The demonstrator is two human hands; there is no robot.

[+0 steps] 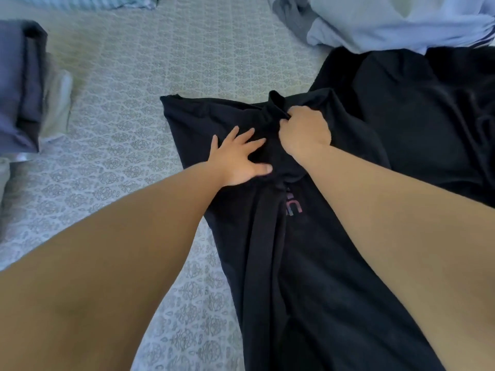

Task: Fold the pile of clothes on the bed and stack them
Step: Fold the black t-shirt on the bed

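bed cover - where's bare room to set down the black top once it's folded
Bare bed cover lies between the folded stack at the left edge and the black top, running from far to near. The right side is crowded: another dark garment and the light blue clothes.

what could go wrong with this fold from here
The black shirt is bunched where the right hand grips it, so the fold may set in creases. It lies against another black garment, which could get dragged along. The left hand pins only a small patch, so the fabric may slide.
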